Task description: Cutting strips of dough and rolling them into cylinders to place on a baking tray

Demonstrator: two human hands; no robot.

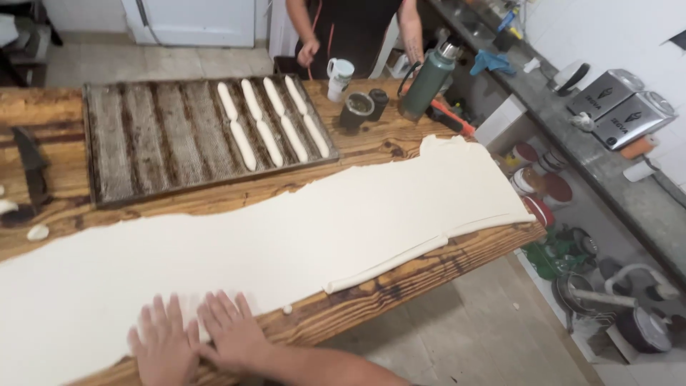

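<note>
- the left hand [163,344] and right hand [230,330] are lying flat, fingers spread and grasping nothing, pressing the near edge of the dough sheet [271,243], likely rolling it inward.
- the sheet is running from 8 to 2 o'clock across the wooden table [400,282], a rolled dough strip [389,263] at its edge.
- at 11 o'clock the grooved baking tray [171,139] is holding shaped dough sticks [275,121]; a green thermos [429,78] and white mug [339,77] are standing beyond, well clear.

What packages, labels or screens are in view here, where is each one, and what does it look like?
Two silver boxy appliances on the grey counter at right, each with a small dark emblem.
White mug with dark print, at the wooden table's far edge.
Round red-lidded tubs on the floor under the counter.
No screens or signs show.
</note>
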